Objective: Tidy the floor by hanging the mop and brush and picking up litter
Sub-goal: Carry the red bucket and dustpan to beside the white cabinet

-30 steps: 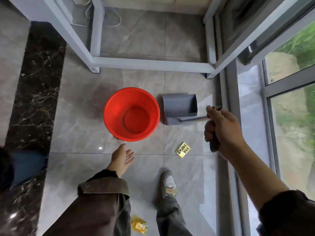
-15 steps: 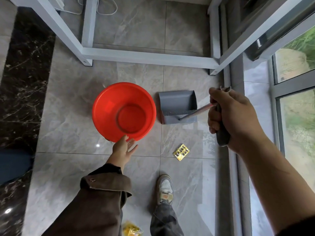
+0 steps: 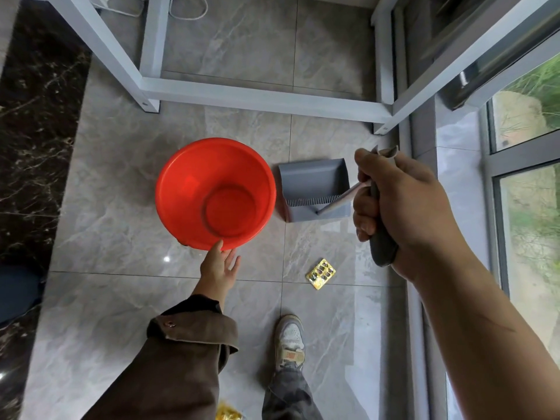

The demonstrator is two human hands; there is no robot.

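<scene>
Head view, looking straight down: a grey dustpan point(image 3: 313, 189) stands on the pale tiled floor point(image 3: 121, 298), its long handle point(image 3: 342, 200) rising at a slant to the right hand point(image 3: 403, 213), which is clenched around the dark grip at the handle's upper end point(image 3: 382, 250). Just left of the dustpan, nearly touching it, sits a red plastic basin point(image 3: 212, 192), with nothing visible inside. Nearer the person than the dustpan and apart from it, a gold blister pack point(image 3: 320, 273) lies flat on the tiles, and a second yellow scrap of litter point(image 3: 228, 413) shows at the bottom edge beside the trouser leg. A white metal frame point(image 3: 257, 98) stands on the floor beyond the basin and dustpan, with white cables point(image 3: 188, 10) trailing behind it; a window point(image 3: 527, 183) runs down the right side and a dark marble strip point(image 3: 36, 147) down the left. A pale sneaker point(image 3: 289, 341) is planted below the blister pack. The left hand point(image 3: 218, 268), in a brown sleeve point(image 3: 181, 359), reaches down with fingers point(image 3: 233, 260) spread and unclenched, the fingertip at the basin's near rim; whether it touches cannot be told. The right forearm is bare and stretched forward.
</scene>
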